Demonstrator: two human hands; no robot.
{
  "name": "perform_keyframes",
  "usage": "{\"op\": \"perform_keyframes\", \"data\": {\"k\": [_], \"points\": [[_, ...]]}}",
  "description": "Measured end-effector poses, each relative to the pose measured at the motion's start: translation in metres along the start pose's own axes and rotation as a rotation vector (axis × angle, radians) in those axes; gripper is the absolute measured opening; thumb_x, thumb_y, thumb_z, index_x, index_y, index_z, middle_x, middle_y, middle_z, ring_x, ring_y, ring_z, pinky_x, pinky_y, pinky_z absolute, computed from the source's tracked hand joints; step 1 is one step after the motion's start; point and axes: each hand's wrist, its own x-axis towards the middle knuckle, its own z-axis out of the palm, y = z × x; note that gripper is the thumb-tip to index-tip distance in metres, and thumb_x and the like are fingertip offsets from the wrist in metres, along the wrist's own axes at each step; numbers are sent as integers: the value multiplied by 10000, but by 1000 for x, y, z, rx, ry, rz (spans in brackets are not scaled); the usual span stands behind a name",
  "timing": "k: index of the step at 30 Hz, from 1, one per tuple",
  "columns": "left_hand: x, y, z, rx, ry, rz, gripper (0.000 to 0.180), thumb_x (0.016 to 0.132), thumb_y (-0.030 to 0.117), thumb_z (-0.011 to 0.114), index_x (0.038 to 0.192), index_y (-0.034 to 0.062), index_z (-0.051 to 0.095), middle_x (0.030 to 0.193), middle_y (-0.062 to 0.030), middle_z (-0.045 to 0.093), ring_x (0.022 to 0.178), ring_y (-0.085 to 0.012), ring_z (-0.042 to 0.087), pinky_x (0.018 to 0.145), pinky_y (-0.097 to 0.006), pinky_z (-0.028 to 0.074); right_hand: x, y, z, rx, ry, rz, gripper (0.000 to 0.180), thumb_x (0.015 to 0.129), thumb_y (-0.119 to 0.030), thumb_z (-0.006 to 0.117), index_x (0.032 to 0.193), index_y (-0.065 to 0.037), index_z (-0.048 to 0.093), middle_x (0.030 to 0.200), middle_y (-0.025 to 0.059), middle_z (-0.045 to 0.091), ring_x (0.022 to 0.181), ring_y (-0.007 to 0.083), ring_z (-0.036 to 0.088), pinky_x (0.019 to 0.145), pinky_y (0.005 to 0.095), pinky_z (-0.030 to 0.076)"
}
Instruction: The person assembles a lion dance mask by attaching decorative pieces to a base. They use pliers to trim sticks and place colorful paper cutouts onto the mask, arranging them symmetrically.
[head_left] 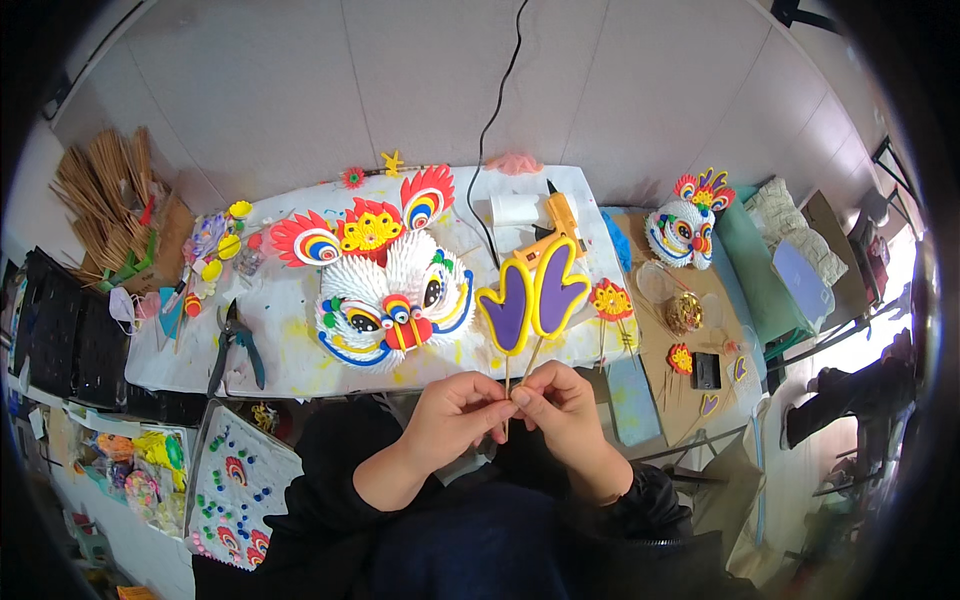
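Observation:
My left hand (458,415) pinches the thin stick of a purple antler-shaped ornament (508,308) with a thick yellow rim. Between the fingers of my right hand (562,408) is the stick of a second purple ornament (557,290), much the same in shape and edging. Both pieces stand upright side by side above my hands, their sticks close together where my fingertips meet. Beyond them on the table lies a white lion-dance head (385,290) with a red nose, large eyes, red-tipped ears and a yellow crest (370,228).
A yellow glue gun (563,215) rests at the back of the white-covered table (290,365). Pliers (235,345) lie at its left edge. A smaller lion head (680,235) sits on the right-hand table. At lower left is a tray (215,505) of small parts; bundled sticks (105,195) stand behind.

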Motion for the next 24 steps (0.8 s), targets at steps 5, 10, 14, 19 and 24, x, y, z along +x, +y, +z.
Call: {"op": "perform_keyframes", "data": {"k": [5,10,14,19,24], "points": [[-1,0,-7,32,46,23,61,846,55,585,859,0,562,781,-64,624,592,-74,575,479,-167,408,17,-11,-4,22,-121,-60,190,814,-45,622,973,-39,519,885,2,542,747,48,486,654,196,406],[-4,-1,-10,-5,55,8,45,845,26,573,854,-17,561,814,-80,631,616,-80,573,537,-183,453,55,-51,-31,16,-93,-174,407,770,-95,665,1125,2,489,1047,34,525,924,107,498,812,246,413],[-7,-3,-10,10,49,-1,47,845,23,572,854,-22,560,813,-82,630,618,-77,569,551,-185,462,74,-71,-42,-22,-268,0,359,756,-56,675,1081,-5,531,999,33,569,906,102,544,822,253,437],[-8,-6,-11,16,43,12,52,843,25,577,846,-23,556,815,-83,631,613,-73,567,547,-187,463,79,-76,-42,-61,-360,122,302,749,-37,681,1028,-9,570,946,29,606,877,99,575,796,240,451],[-7,-5,-11,43,47,-25,56,845,27,574,846,-25,551,818,-89,631,613,-77,568,548,-191,464,77,-78,-41,-65,-354,123,305,743,-28,682,1027,-18,572,946,18,606,876,92,568,800,239,447]]}}
